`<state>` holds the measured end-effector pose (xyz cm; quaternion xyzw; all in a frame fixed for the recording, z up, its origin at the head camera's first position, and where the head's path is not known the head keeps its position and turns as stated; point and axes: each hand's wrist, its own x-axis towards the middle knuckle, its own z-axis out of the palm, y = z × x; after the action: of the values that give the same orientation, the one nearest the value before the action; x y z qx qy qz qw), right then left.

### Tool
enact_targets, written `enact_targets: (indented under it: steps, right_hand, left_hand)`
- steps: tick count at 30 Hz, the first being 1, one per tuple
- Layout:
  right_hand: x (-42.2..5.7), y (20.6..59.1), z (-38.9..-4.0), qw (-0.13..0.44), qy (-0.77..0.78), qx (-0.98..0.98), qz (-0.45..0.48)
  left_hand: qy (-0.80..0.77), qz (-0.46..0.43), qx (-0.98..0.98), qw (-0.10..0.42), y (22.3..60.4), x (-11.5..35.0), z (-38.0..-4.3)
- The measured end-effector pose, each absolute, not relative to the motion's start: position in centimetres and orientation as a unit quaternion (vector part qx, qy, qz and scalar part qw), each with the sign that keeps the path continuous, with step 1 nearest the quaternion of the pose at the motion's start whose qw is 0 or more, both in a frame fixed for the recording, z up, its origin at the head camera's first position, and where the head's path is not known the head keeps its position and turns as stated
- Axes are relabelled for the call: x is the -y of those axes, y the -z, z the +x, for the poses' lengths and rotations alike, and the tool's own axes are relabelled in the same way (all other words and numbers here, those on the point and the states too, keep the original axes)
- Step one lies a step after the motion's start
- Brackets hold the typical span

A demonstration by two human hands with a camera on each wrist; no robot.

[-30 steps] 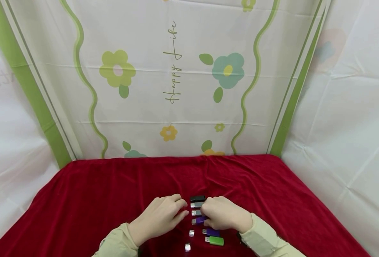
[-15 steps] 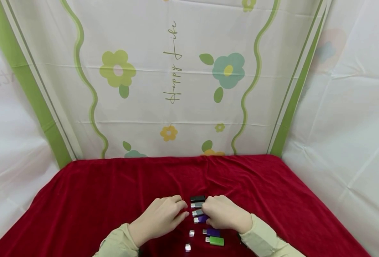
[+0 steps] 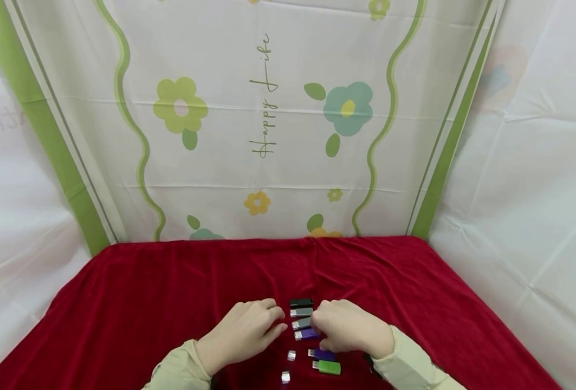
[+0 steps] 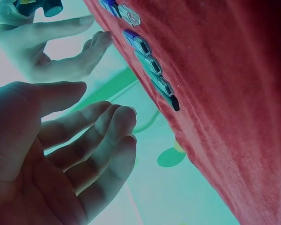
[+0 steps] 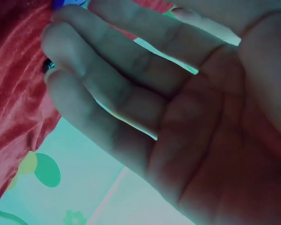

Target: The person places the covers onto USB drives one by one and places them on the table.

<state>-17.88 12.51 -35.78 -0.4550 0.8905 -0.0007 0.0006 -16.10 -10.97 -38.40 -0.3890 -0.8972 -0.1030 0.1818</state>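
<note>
On the red cloth lies a column of USB flash drives: a black one [image 3: 301, 303], a grey one [image 3: 301, 312], a second, slightly tilted grey one [image 3: 301, 324] and a purple one [image 3: 307, 335]. Nearer me are a dark blue-purple drive [image 3: 323, 355] and a green drive [image 3: 328, 367], metal plugs bare. My right hand [image 3: 351, 327] is beside the column's right ends, partly covering them; its fingers bend loosely, with thumb and fingers apart in the left wrist view. My left hand [image 3: 244, 330] hovers left of the column, fingers relaxed, holding nothing.
Two small clear caps [image 3: 291, 355] lie on the cloth left of the nearer drives. Part of a black object [image 3: 371, 364] shows beside the right sleeve. A flower-printed curtain [image 3: 288, 135] hangs behind the red-covered table [image 3: 170, 281], with white sheets [image 3: 526, 216] at the sides.
The purple drive has shifted slightly right and closer to the tilted grey drive. My right hand has drawn back a little to the right, uncovering more drives. My left hand has stayed put.
</note>
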Motion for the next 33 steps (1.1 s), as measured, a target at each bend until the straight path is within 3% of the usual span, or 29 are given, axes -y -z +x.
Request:
enact_targets:
  steps: [15,33]
  right_hand:
    - [-11.7,37.1,-17.7,0.019,-0.024,-0.879,-0.476]
    - [-11.4,37.4,-17.4,-0.012,-0.043,-0.877,-0.479]
  left_hand:
    - [0.106,-0.386,0.900,0.171,38.7,11.0,-16.1]
    - [0.092,-0.387,0.902,0.166,38.6,10.8,-16.0]
